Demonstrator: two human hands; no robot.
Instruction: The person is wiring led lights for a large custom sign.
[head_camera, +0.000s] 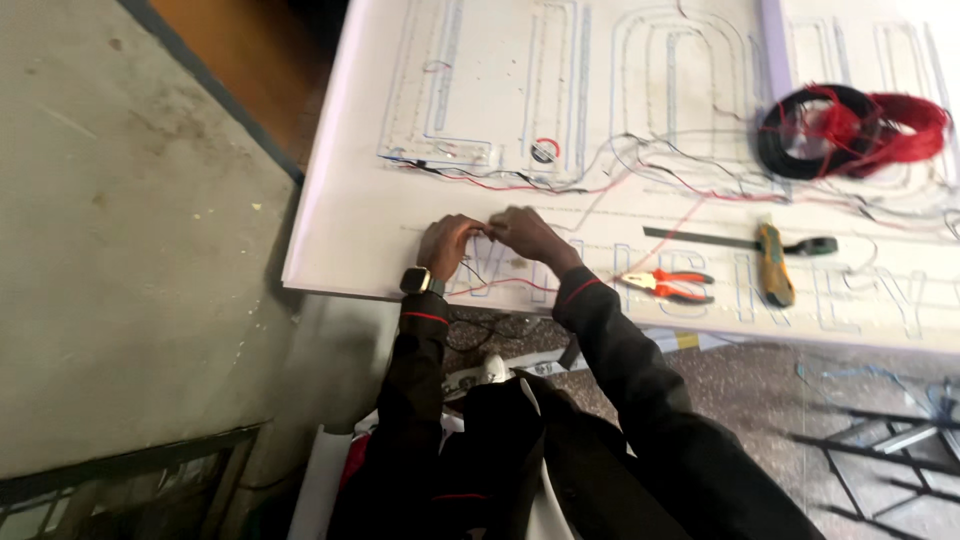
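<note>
Both hands meet at the near edge of a white board (340, 230). The left hand (447, 245) is curled, its fingers drawn together over a thin wire (505, 285) that lies on the board. The right hand (528, 235) is bent in the same way, and its fingertips touch those of the left. They seem to pinch the wire between them, but the grip itself is too small to see clearly. A watch (415, 281) sits on the left wrist.

Several things could go wrong. The wire is very thin, so a hard pull may break it or tear it from the letter outlines (560, 80) on the board. The loose red and black wires (520, 180) just behind the hands cross each other; a sleeve could catch them and drag them out of place. The pliers (668, 286) and the knife (772, 265) lie near the right forearm, close to the board's edge, and an elbow may push them off.

The board is large and flat and carries big hollow letters. Farther right on it lie a black coil (800, 135) and a red coil (905, 125), touching each other. Left of the board there is a bare grey wall (120, 250) or floor; which one, the picture does not tell. Below the board the ground (740, 390) is speckled, with thin metal bars (880, 440) at the right.
</note>
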